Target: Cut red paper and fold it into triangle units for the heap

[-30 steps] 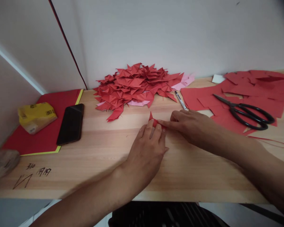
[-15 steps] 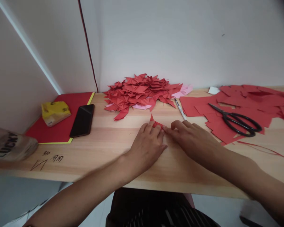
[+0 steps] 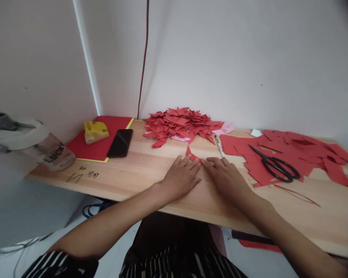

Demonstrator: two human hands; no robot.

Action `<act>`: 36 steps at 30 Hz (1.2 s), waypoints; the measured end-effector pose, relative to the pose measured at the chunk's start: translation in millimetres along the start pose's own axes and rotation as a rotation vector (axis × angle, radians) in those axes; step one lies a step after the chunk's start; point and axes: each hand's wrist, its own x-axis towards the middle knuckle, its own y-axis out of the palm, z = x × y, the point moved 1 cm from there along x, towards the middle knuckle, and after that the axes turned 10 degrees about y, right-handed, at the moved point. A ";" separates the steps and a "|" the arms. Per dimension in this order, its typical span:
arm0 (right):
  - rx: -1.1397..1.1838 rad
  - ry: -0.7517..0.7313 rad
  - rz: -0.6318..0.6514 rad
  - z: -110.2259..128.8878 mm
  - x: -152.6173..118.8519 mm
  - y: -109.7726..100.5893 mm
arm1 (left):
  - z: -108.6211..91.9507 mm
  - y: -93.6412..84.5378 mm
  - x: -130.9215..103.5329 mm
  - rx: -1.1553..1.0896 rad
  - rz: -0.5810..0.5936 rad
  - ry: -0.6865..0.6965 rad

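Across the wooden table [image 3: 151, 166], the left hand [image 3: 179, 180] is resting unclenched fingers on folded red paper [image 3: 192, 156] peeking out ahead, the right hand [image 3: 228, 180] is touching its edge, grip unclear, and this probably light, crease-prone piece is inviting edge holds.

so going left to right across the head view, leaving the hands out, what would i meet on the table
clear bottle lettered LUCKY → yellow packet → black phone → pile of folded red paper → scissors
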 end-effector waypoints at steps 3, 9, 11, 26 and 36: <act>-0.007 -0.023 0.006 0.9 -5.0 -0.3 | -1.8 2.8 -3.1 -0.030 -0.040 -0.031; -0.064 0.051 0.030 16.7 -8.7 -6.9 | -2.7 2.1 -2.0 -0.074 -0.103 -0.035; -0.093 0.078 0.016 21.4 -8.3 -7.4 | -2.8 0.9 -1.1 -0.071 -0.137 -0.039; -0.091 0.048 0.008 16.4 -8.9 -1.7 | 2.6 1.8 -0.9 -0.044 -0.198 0.008; -0.170 0.083 0.035 29.4 -9.7 -10.5 | 2.8 7.5 -2.2 -0.018 -0.207 -0.038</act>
